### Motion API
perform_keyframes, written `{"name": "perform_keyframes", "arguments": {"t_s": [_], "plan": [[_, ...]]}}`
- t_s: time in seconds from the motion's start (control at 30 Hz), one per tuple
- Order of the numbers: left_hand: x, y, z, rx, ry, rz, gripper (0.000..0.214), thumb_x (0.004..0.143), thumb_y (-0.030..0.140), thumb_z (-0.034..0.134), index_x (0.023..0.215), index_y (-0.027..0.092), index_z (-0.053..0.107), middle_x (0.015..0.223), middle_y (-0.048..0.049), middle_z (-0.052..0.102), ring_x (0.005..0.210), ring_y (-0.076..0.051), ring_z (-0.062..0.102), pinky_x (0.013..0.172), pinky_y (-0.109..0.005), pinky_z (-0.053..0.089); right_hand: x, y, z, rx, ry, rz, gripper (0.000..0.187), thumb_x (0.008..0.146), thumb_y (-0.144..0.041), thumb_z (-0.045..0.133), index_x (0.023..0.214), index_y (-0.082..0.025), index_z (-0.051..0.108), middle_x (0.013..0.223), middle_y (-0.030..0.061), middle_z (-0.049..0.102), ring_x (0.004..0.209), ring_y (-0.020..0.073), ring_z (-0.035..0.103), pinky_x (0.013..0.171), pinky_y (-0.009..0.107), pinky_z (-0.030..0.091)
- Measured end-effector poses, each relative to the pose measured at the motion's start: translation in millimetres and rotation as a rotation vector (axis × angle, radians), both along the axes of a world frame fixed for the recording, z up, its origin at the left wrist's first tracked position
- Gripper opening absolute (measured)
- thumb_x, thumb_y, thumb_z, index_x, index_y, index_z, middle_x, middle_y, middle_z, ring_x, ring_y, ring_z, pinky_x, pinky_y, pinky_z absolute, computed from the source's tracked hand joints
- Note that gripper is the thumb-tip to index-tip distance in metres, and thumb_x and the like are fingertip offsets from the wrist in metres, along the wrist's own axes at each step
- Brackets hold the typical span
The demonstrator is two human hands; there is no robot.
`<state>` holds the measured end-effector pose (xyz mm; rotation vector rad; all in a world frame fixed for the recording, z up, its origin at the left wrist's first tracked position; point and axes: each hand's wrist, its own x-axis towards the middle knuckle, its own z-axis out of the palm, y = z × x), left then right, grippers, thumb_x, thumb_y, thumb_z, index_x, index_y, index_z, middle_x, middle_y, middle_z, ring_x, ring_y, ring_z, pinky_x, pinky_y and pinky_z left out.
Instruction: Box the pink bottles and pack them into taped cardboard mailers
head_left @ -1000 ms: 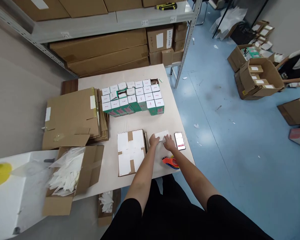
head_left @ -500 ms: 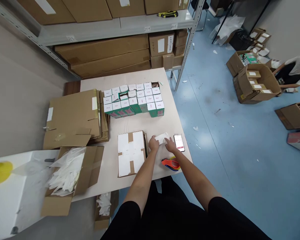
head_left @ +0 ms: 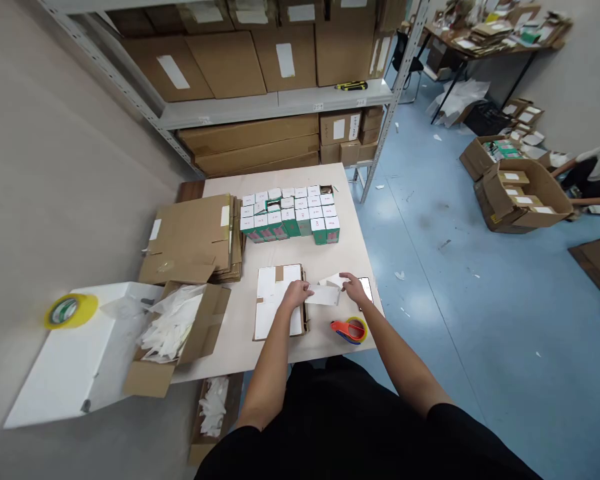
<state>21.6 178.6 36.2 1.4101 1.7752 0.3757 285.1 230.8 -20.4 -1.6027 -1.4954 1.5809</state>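
**White strip (head_left: 323, 295) Between the Left Hand (head_left: 295, 294) and the Right Hand (head_left: 353, 288)**

Far left, a yellow tape roll (head_left: 71, 311) sits on a white box (head_left: 55, 373). Next is an open carton (head_left: 216, 327) full of white bags (head_left: 173, 327) (they look soft and crumply). Then comes a white-topped box (head_left: 275, 313) on the bench (head_left: 305, 257). Just right of that box, the left hand pinches the strip's left end with thumb and fingers. The strip looks thin, so it might crease or tear if one hand tugs too hard. Its long way goes side to side, and its other end points at the right hand. Those fingers are bent close by, but I can't tell if they pinch it. Last, a phone (head_left: 367, 289) lies beside the right hand.
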Motion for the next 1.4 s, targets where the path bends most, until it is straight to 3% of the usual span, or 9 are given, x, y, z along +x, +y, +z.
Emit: {"name": "perform_keyframes", "arguments": {"t_s": [0.23, 0.3, 0.43, 0.53, 0.7, 0.97, 1.1, 1.27, 1.4], "plan": [[-42, -29, 55.5, 0.192, -0.006, 0.107, 0.043, 0.082, 0.039, 0.065, 0.056, 0.022, 0.037, 0.059, 0.0049, 0.032, 0.062, -0.014, 0.031, 0.062, -0.029, 0.023, -29, 18, 50.8, -0.057, 0.273, 0.458, 0.055, 0.068, -0.023, 0.067, 0.123, -0.022, 0.074, 0.075, -0.0021, 0.069, 0.069, 0.0167, 0.062, 0.069, 0.028, 0.050], [-50, -36, 65.6, 0.198, -0.003, 0.143, 0.040, 0.080, 0.040, 0.067, 0.056, 0.022, 0.041, 0.060, 0.0044, 0.035, 0.063, -0.014, 0.032, 0.062, -0.029, 0.025, -37, 21, 62.3, -0.018, 0.277, 0.512, 0.050, 0.069, -0.026, 0.073, 0.118, -0.024, 0.075, 0.079, -0.0019, 0.071, 0.066, 0.0143, 0.059, 0.067, 0.027, 0.048], [-60, -48, 79.9, 0.208, -0.030, 0.213, 0.032, 0.079, 0.045, 0.067, 0.062, 0.020, 0.056, 0.062, 0.0024, 0.046, 0.066, -0.015, 0.039, 0.062, -0.028, 0.028, -50, 27, 76.8, 0.033, 0.282, 0.623, 0.025, 0.069, -0.032, 0.080, 0.092, -0.022, 0.076, 0.112, 0.0053, 0.076, 0.064, 0.0107, 0.056, 0.064, 0.027, 0.051], [-62, -53, 87.8, 0.234, -0.040, 0.248, 0.034, 0.080, 0.049, 0.066, 0.065, 0.019, 0.060, 0.061, 0.0027, 0.045, 0.064, -0.014, 0.039, 0.061, -0.028, 0.028, -57, 29, 80.6, 0.056, 0.247, 0.681, 0.027, 0.072, -0.038, 0.082, 0.092, -0.021, 0.078, 0.103, 0.0058, 0.077, 0.067, 0.0133, 0.058, 0.060, 0.026, 0.049], [-61, -57, 94.8, 0.302, -0.062, 0.281, 0.040, 0.078, 0.046, 0.068, 0.056, 0.021, 0.046, 0.058, 0.0045, 0.035, 0.060, -0.012, 0.032, 0.058, -0.027, 0.026, -61, 25, 83.7, 0.094, 0.202, 0.656, 0.029, 0.074, -0.048, 0.080, 0.085, -0.021, 0.078, 0.084, 0.0032, 0.073, 0.065, 0.0145, 0.057, 0.056, 0.025, 0.045], [-70, -63, 100.7, 0.351, -0.154, 0.411, 0.044, 0.074, 0.050, 0.073, 0.056, 0.022, 0.045, 0.057, 0.0039, 0.038, 0.059, -0.013, 0.036, 0.055, -0.026, 0.031, -48, 27, 83.5, 0.148, 0.325, 0.486, 0.034, 0.073, -0.053, 0.079, 0.079, -0.020, 0.072, 0.068, 0.0004, 0.069, 0.066, 0.0177, 0.063, 0.070, 0.031, 0.052], [-78, -68, 102.1, 0.351, -0.218, 0.461, 0.038, 0.072, 0.050, 0.077, 0.061, 0.021, 0.056, 0.059, 0.0028, 0.049, 0.063, -0.014, 0.046, 0.057, -0.025, 0.036, -35, 31, 76.6, 0.144, 0.328, 0.378, 0.027, 0.071, -0.044, 0.077, 0.082, -0.020, 0.070, 0.073, 0.0016, 0.071, 0.074, 0.0194, 0.067, 0.076, 0.034, 0.054], [-66, -74, 91.4, 0.395, -0.314, 0.616, 0.031, 0.073, 0.046, 0.077, 0.068, 0.019, 0.063, 0.062, 0.0024, 0.058, 0.063, -0.014, 0.057, 0.062, -0.025, 0.046, -24, 28, 63.2, 0.090, 0.363, 0.261, 0.020, 0.066, -0.031, 0.069, 0.081, -0.022, 0.060, 0.092, 0.0050, 0.076, 0.087, 0.0205, 0.070, 0.087, 0.036, 0.054], [-52, -83, 76.9, 0.265, -0.535, 0.705, 0.031, 0.066, 0.037, 0.085, 0.084, 0.017, 0.070, 0.072, -0.0020, 0.068, 0.066, -0.017, 0.070, 0.068, -0.029, 0.056, -8, 19, 55.0, 0.113, 0.148, 0.210, 0.017, 0.069, -0.030, 0.062, 0.084, -0.022, 0.064, 0.105, 0.0069, 0.076, 0.105, 0.0252, 0.068, 0.097, 0.041, 0.051]]}}
